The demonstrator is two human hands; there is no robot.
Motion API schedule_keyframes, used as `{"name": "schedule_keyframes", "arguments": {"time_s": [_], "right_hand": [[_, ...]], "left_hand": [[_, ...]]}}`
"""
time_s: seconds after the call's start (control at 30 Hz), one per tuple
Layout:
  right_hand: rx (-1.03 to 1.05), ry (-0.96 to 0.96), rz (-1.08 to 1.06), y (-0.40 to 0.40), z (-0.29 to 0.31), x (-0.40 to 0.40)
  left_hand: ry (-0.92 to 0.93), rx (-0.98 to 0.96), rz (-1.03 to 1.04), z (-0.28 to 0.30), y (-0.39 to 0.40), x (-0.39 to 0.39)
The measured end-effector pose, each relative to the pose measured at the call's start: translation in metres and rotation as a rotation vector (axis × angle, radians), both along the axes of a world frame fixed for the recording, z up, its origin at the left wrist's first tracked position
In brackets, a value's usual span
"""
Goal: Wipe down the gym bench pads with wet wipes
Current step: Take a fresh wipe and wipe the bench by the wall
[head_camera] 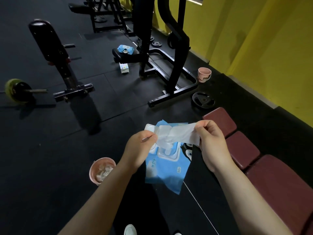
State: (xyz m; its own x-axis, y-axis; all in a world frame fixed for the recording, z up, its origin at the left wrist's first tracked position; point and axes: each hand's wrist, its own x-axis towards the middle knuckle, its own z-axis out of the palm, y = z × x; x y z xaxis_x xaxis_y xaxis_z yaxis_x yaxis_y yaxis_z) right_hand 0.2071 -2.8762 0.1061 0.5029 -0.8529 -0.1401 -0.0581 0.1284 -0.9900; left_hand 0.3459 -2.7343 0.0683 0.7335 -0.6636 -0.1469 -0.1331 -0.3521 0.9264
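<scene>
A white wet wipe is stretched between my two hands at chest height. My left hand pinches its left end and my right hand pinches its right end. Just below the wipe a blue wet-wipe pack with its white lid flipped open hangs at my left hand; which fingers hold it is hidden. A dark red bench made of several pads runs along the right, close beside my right forearm.
A pink bucket with used wipes stands on the black floor at my left. Further off are a black bench, a black frame with another blue pack on its seat, a weight plate, a second pink bucket, yellow wall right.
</scene>
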Motion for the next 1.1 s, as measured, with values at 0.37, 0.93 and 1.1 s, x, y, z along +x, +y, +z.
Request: {"name": "schedule_keyframes", "arguments": {"time_s": [0.37, 0.93, 1.1], "right_hand": [[0.227, -0.173, 0.092, 0.009, 0.005, -0.003], [-0.063, 0.207, 0.226, -0.026, -0.009, -0.017], [-0.046, 0.304, 0.363, 0.012, -0.05, 0.002]], "left_hand": [[0.189, -0.042, 0.054, -0.012, -0.003, 0.007], [0.167, -0.089, 0.21, -0.02, 0.021, 0.049], [0.304, -0.173, 0.207, -0.012, 0.015, 0.034]]}}
